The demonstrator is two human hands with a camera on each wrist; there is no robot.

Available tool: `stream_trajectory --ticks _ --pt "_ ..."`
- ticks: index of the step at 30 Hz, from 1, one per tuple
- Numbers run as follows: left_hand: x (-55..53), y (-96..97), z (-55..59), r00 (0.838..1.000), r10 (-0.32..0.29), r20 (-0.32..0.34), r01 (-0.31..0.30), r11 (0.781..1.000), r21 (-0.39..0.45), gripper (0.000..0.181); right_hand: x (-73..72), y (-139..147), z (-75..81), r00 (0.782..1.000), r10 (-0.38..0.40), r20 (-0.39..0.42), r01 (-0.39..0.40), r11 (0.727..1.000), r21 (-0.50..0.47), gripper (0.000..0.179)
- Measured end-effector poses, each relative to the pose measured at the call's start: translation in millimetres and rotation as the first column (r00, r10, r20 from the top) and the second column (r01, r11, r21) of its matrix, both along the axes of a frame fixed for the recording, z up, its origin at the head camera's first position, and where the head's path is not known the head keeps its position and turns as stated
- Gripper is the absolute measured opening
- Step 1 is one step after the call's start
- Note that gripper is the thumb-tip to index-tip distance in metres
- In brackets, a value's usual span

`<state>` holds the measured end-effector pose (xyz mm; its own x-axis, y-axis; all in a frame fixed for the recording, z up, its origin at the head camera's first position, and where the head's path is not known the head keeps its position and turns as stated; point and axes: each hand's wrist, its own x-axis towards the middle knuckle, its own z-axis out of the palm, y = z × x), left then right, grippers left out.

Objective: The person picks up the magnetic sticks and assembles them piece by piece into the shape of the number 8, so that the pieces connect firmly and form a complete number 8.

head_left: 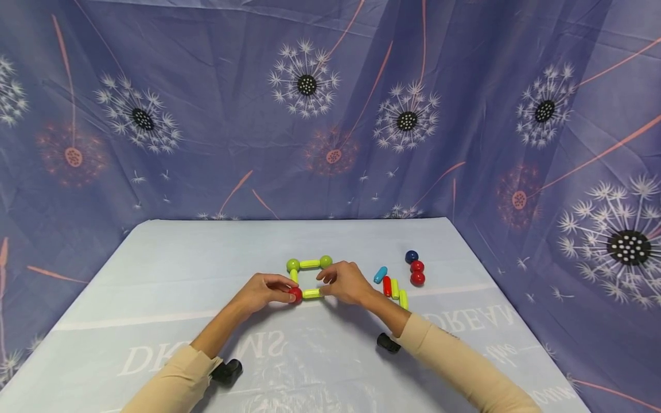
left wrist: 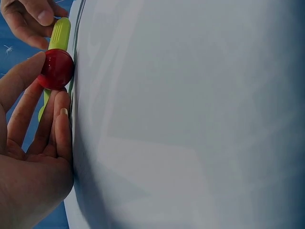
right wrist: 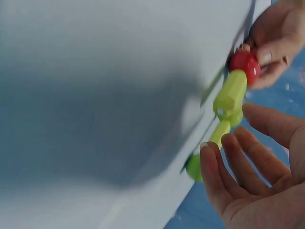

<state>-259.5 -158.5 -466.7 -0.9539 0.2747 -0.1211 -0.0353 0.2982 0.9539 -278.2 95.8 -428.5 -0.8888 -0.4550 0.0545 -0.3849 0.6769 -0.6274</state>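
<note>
My left hand (head_left: 262, 291) pinches a glossy red ball (left wrist: 58, 69) between thumb and fingers at the near left corner of a magnetic-rod shape on the table. From that ball a yellow-green rod (head_left: 312, 293) points right, its far end free in the right wrist view. Another yellow-green rod (head_left: 294, 275) runs back to a green ball (head_left: 292, 265). A third rod (head_left: 310, 264) joins it to a second green ball (head_left: 326, 261) at the far right corner. Beside the near rod's free end, my right hand (head_left: 348, 282) has its fingers spread and holds nothing.
To the right lie a light-blue rod (head_left: 380, 274), a red rod (head_left: 387, 286) and two yellow-green rods (head_left: 395, 288). Behind them sit a dark blue ball (head_left: 411, 256) and two red balls (head_left: 417, 272). A patterned curtain (head_left: 232, 115) hangs behind the white-covered table (head_left: 170, 258).
</note>
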Motion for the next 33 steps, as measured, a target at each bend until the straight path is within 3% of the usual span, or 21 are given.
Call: stream_trajectory --ticks 7,19,25,33 --pt "0.2 -0.3 0.3 1.000 -0.007 -0.002 0.007 1.000 -0.006 0.034 -7.3 26 9.8 0.994 -0.109 -0.018 0.109 0.994 -0.023 0.030" --pt "1.3 0.9 0.7 1.000 0.007 -0.002 -0.007 1.000 -0.009 0.034 -26.8 81 25.2 0.956 -0.293 -0.024 0.290 0.953 -0.089 0.035" --pt "1.0 0.0 1.8 1.000 0.004 -0.008 -0.004 1.000 -0.001 0.035 -36.4 105 29.0 0.930 -0.364 -0.047 0.356 0.927 -0.122 0.043" --pt "0.0 0.1 1.7 1.000 0.002 0.010 -0.002 1.000 0.003 0.035 -48.9 139 27.9 0.875 -0.477 -0.084 0.461 0.873 -0.158 0.049"
